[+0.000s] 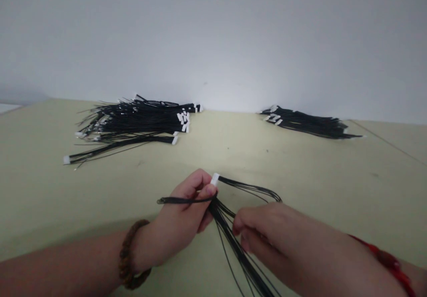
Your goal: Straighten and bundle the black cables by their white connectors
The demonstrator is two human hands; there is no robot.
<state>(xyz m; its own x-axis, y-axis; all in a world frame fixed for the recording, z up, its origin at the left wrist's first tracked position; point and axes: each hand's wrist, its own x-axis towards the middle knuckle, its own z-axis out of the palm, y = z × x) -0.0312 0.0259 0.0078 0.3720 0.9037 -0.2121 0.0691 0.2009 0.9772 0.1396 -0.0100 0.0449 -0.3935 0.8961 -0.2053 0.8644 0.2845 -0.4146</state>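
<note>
Between the thumb and fingers of my left hand (182,221) is a wire harness of thin black wires (229,233). Its white connector (215,180) sticks up above my thumb. Wires from the connector curve right and pass behind my right hand (283,239). A folded black wire loop (183,200) points left across my left hand. The main bundle runs down and right towards the bottom edge, with a few strands apart from it. My right hand is closed, its fingertips curled at the wires; the exact strands in its grip are partly hidden.
On the pale yellow table (220,141), a large pile of black wire harnesses (143,116) with white connectors lies at the back left. One harness (120,146) lies in front of it. A smaller harness pile (310,122) is back right, near a white wall (213,34).
</note>
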